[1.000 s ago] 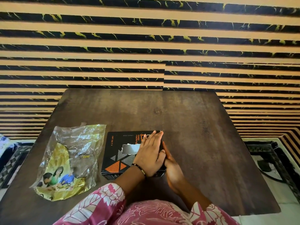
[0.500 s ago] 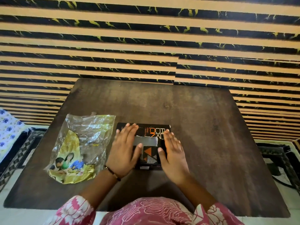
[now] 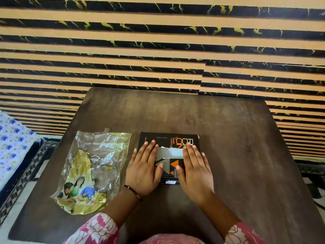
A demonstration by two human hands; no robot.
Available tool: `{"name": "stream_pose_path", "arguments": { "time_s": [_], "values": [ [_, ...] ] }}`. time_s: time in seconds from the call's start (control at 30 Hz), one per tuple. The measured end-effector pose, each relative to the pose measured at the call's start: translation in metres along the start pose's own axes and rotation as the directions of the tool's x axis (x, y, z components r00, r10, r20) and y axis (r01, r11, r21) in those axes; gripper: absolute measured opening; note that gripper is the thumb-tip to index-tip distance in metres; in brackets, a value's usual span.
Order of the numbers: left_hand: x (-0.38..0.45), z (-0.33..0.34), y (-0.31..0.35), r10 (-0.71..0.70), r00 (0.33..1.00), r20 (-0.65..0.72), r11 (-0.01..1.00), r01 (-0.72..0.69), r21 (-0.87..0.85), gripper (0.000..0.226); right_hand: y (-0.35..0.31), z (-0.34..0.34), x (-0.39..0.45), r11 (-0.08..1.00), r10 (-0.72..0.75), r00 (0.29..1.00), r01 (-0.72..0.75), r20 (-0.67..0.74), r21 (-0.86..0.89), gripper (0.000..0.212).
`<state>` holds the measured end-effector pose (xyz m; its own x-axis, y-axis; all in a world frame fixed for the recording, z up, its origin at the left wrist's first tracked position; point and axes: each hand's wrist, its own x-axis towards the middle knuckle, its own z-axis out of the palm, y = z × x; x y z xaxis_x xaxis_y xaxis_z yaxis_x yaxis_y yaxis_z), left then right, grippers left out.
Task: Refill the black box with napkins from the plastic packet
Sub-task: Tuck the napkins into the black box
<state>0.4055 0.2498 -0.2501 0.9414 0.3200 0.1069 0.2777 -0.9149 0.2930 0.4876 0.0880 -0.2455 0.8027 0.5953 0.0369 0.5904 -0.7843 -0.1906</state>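
Note:
The black box (image 3: 169,140) with orange lettering and triangles lies flat in the middle of the dark wooden table (image 3: 237,155). A strip of white napkin (image 3: 171,153) shows through the slot in its top. My left hand (image 3: 143,169) rests palm down on the box's left side, fingers spread. Flat on the right side lies my right hand (image 3: 194,169). Neither hand grips anything. The plastic packet (image 3: 93,171), crumpled, clear and yellow with a printed picture of people, lies flat to the left of the box.
A striped black and tan wall (image 3: 158,50) stands right behind the table's far edge. A blue-flowered cloth (image 3: 12,147) sits off the table at the left. The floor (image 3: 314,173) drops away past the right edge.
One second ago my left hand lay across the box's right part with the right hand tucked beside it. Both hands have spread apart to the box's two sides. The box has shifted right, away from the packet.

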Motion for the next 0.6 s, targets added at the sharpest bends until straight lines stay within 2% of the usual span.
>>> {"name": "stream_pose_path", "arguments": {
  "time_s": [0.17, 0.33, 0.6],
  "values": [
    [0.060, 0.005, 0.001, 0.011, 1.000, -0.005, 1.000, -0.011, 0.012, 0.059, 0.018, -0.003, 0.056, 1.000, 0.022, 0.999, -0.023, -0.032, -0.012, 0.061],
    [0.128, 0.010, -0.006, 0.046, 0.999, -0.006, 0.998, -0.046, 0.034, 0.056, 0.034, 0.001, 0.118, 0.997, 0.052, 0.996, -0.049, -0.066, 0.056, 0.063],
    [0.227, 0.021, -0.025, 0.072, 0.996, -0.052, 0.997, -0.070, 0.032, 0.059, 0.054, 0.003, 0.220, 0.998, 0.008, 0.995, -0.002, -0.095, 0.066, 0.072]
  ]
}}
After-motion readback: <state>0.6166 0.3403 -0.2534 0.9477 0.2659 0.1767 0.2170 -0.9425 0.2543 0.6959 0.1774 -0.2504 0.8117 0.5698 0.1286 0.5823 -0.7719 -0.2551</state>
